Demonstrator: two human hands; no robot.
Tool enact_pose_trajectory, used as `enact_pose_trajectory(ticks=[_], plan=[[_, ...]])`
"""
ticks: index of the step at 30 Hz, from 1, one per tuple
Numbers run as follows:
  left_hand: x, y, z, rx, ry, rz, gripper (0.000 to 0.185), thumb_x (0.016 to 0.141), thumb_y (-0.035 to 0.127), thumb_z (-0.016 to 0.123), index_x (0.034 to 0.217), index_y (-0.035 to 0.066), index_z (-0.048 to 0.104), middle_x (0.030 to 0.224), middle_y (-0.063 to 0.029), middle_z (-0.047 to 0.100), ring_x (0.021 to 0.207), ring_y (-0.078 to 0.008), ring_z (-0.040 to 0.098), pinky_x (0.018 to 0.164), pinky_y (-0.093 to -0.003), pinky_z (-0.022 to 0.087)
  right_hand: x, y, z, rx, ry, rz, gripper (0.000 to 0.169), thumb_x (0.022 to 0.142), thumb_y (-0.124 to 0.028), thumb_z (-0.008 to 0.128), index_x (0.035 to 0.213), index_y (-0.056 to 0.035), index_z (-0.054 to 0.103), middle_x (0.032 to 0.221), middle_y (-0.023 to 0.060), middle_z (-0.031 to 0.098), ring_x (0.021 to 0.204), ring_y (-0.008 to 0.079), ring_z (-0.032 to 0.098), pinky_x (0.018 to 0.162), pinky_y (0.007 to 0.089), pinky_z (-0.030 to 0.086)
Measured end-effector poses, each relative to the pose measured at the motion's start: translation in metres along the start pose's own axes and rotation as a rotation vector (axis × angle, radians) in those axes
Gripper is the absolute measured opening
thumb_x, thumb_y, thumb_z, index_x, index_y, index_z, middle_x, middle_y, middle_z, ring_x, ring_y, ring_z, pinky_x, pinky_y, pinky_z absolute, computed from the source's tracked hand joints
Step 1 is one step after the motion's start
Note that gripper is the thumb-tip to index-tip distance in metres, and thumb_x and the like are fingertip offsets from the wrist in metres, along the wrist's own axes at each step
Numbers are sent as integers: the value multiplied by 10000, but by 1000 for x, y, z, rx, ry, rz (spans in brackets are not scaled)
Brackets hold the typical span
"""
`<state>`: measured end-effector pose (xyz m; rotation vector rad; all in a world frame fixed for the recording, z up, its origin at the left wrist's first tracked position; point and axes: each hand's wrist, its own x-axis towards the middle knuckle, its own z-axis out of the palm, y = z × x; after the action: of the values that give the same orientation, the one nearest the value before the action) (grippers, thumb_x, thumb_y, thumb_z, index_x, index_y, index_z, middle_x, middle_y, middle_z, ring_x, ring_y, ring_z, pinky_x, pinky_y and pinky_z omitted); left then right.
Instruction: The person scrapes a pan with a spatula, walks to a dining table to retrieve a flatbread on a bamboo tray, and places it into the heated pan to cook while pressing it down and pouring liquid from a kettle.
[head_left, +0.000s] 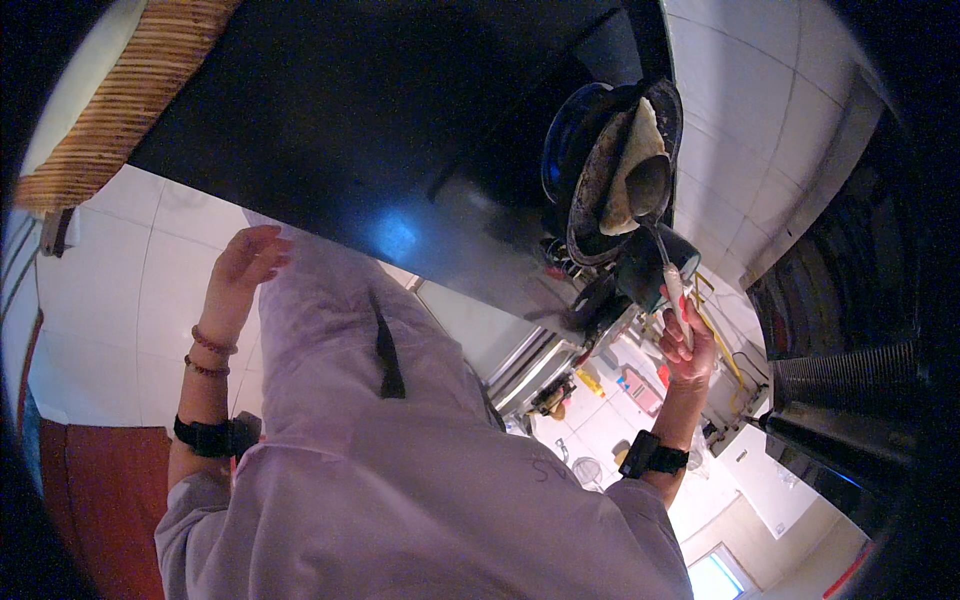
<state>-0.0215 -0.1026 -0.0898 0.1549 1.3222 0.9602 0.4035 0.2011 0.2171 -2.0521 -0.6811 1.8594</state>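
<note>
My right hand (691, 346) is closed around the pale handle of a cooking ladle (649, 186). Its dark, rounded metal head rests against a pale, browned flatbread (628, 166), which looks folded. The bread lies in a dark frying pan (585, 238) with a worn rim. Beneath and beside the pan is a dark, round blue-rimmed object (553, 154), too dim to name surely. My left hand (251, 253) hangs by the near edge of the black countertop (322, 135), fingers loosely curled and holding nothing.
A dark green pot (658, 262) stands close to the pan, near my right hand. White tiled wall (731, 142) rises behind. A black range hood (840, 285) overhangs at right. A ridged wooden board or edge (127, 105) is at upper left.
</note>
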Motion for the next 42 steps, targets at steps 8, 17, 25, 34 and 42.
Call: enact_pose_trajectory(ticks=[8, 17, 25, 34, 42], plan=[[3, 6, -7, 21, -3, 14, 336, 950, 301, 574, 1211, 91, 547, 1130, -59, 659, 1012, -184, 634, 874, -314, 474, -8, 11, -1, -31, 29, -2, 473, 1003, -287, 464, 1328, 56, 446, 596, 0, 454, 328, 28, 228, 317, 175, 245], [17, 10, -16, 41, -9, 58, 316, 954, 293, 568, 1189, 83, 539, 1133, -61, 657, 1016, -183, 632, 871, -314, 469, 8, 33, -6, 22, -18, -5, 475, 1001, -296, 468, 1306, 68, 462, 592, 7, 464, 326, 21, 248, 314, 171, 246], [20, 25, -8, 101, -12, 100, 338, 956, 295, 572, 1205, 70, 535, 1126, -75, 657, 1006, -187, 634, 865, -313, 473, -21, 44, -24, -122, -97, -79, 557, 915, -340, 611, 1269, 74, 496, 567, 17, 497, 323, 36, 301, 299, 181, 295], [32, 34, -1, 475, 28, 295, 264, 934, 149, 612, 1169, 40, 561, 1019, -85, 673, 919, -176, 650, 796, -295, 540, 11, 84, -13, -735, 422, -696, 391, 881, -3, 580, 1265, -65, 537, 882, 9, 592, 663, 49, 532, 538, 177, 435], [5, 71, 12, 836, 167, 355, 224, 896, 128, 627, 1101, 53, 575, 936, -101, 694, 828, -229, 681, 707, -322, 538, 99, 82, -20, -1487, 923, -957, 520, 843, -12, 571, 1304, -249, 533, 1018, 129, 623, 794, 371, 647, 643, 437, 536]])
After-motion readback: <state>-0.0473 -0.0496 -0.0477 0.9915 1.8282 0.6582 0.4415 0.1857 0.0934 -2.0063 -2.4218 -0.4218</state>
